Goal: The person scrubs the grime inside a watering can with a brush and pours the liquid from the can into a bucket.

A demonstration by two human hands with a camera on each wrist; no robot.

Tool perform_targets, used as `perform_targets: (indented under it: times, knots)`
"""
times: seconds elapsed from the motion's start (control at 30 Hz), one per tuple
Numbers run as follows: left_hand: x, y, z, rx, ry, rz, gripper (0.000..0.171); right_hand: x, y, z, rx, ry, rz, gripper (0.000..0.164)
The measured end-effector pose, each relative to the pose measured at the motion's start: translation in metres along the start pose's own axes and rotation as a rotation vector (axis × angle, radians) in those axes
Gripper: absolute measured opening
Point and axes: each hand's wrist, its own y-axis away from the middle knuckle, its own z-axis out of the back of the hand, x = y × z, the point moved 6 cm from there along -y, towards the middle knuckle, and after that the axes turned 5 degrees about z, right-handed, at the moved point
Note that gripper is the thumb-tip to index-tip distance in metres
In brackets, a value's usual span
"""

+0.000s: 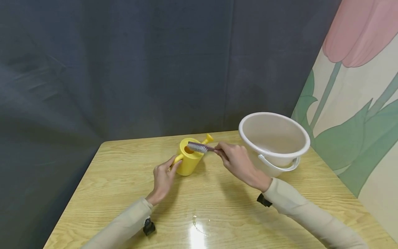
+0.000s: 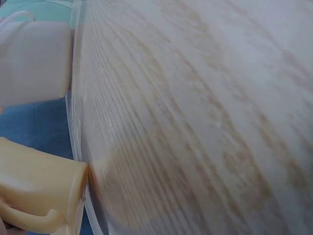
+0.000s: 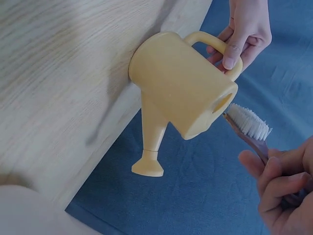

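A yellow watering can (image 1: 188, 164) stands on the wooden table, its spout and rose pointing to the back right. My left hand (image 1: 163, 179) grips its handle (image 3: 211, 41), thumb laid over the top of it. In my right hand (image 1: 238, 162) is a scrub brush (image 1: 199, 147) with white bristles (image 3: 249, 121) and a purplish-brown handle. The brush head hovers over the can's top opening (image 3: 222, 104), bristles turned toward the near side. In the right wrist view the brush tip is right at the can's rim. The left wrist view catches only part of the can (image 2: 39, 181).
A white bucket (image 1: 273, 154) with its handle hanging down stands on the right, close to my right hand. Some wet streaks (image 1: 199, 226) shine on the table (image 1: 124, 180) near the front. A dark curtain (image 1: 155, 69) hangs behind, and a flower-painted wall (image 1: 367, 114) borders the right.
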Motion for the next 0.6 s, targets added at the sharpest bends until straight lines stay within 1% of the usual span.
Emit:
perform_targets:
  times: [0.2, 0.4, 0.6]
  knots:
    - [-0.0030, -0.0013, -0.0012, 0.016, -0.021, -0.043, 0.025, 0.0022, -0.0026, -0.0007, -0.008, 0.004, 0.009, 0.005]
    - [-0.0050, -0.0024, -0.0017, 0.031, -0.034, -0.051, 0.025, 0.0051, -0.0064, 0.0014, -0.021, 0.000, 0.050, 0.003]
    - [-0.0068, -0.0048, -0.0037, 0.047, -0.031, -0.085, 0.026, 0.0053, -0.0087, 0.0025, -0.018, 0.009, 0.066, 0.005]
